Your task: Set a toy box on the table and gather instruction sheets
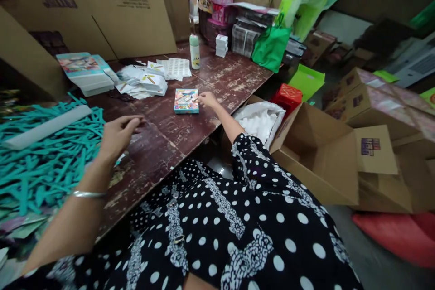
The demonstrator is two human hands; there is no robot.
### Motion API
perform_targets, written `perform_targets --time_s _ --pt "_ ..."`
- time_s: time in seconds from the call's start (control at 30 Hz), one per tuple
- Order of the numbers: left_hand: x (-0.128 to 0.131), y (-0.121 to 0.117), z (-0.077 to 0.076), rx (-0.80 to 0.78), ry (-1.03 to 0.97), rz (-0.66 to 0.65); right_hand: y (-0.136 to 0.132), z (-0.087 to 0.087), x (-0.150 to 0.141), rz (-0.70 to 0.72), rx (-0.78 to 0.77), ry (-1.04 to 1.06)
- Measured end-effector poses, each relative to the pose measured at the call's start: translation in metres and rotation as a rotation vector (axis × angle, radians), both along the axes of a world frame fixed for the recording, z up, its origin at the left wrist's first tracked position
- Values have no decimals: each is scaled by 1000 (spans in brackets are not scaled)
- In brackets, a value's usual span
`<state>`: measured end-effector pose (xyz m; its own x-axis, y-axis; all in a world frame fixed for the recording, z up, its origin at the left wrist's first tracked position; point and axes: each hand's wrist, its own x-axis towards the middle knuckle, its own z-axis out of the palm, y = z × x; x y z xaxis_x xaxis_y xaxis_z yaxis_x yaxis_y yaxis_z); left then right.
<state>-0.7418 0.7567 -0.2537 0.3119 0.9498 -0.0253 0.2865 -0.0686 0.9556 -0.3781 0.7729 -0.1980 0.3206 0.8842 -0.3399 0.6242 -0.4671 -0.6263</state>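
Note:
A small colourful box (186,101) with a printed lid and blue sides lies flat on the worn brown table (159,136). At its right edge is my right hand (208,99), with fingers pinched together against that side. My left hand (119,136) hovers over the left part of the table, apart from the box. Its fingers are loosely bent and somewhat apart, and I see nothing held in them. Just left of this hand spreads a big heap of teal plastic pieces (50,158), with a pale strip (49,127) lying on top.
Behind the box are a pile of white printed packets (142,81), a sticker sheet (177,68), stacked flat printed boxes (86,74) and a bottle (195,52). A green bag (272,47) stands farther back. Right of the table are a white sack (261,120) and an open carton (319,158).

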Motion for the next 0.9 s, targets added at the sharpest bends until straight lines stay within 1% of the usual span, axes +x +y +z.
perform_targets --time_s 0.07,0.13,0.2,0.3,0.37,0.43,0.53,0.63,0.73,0.83,0.9 --pt "38 30 -24 -162 -76 -56 34 -10 0 -56 -46 -82" --pt "73 56 -43 -220 -108 -102 61 -25 1 -89 -89 -153" --pt "105 78 -60 -256 -132 -98 85 -42 4 -101 -126 -189" --pt "147 107 -85 -309 -149 -47 114 -65 11 -113 -157 -200" --pt "172 123 -100 -346 -161 -27 129 -78 17 -127 -144 -183" --pt "193 134 -113 -363 -198 -18 138 -87 24 -125 -107 -129" --pt "215 140 -124 -374 -280 -13 148 -96 37 -90 -24 16" --pt "222 145 -129 -386 -355 -13 163 -98 54 -114 78 135" --pt "212 160 -131 -361 -418 -48 195 -98 68 -209 187 188" --pt "180 183 -137 -295 -380 -71 243 -104 66 -259 255 251" --pt "148 196 -142 -294 -326 -12 277 -113 49 -234 294 345"
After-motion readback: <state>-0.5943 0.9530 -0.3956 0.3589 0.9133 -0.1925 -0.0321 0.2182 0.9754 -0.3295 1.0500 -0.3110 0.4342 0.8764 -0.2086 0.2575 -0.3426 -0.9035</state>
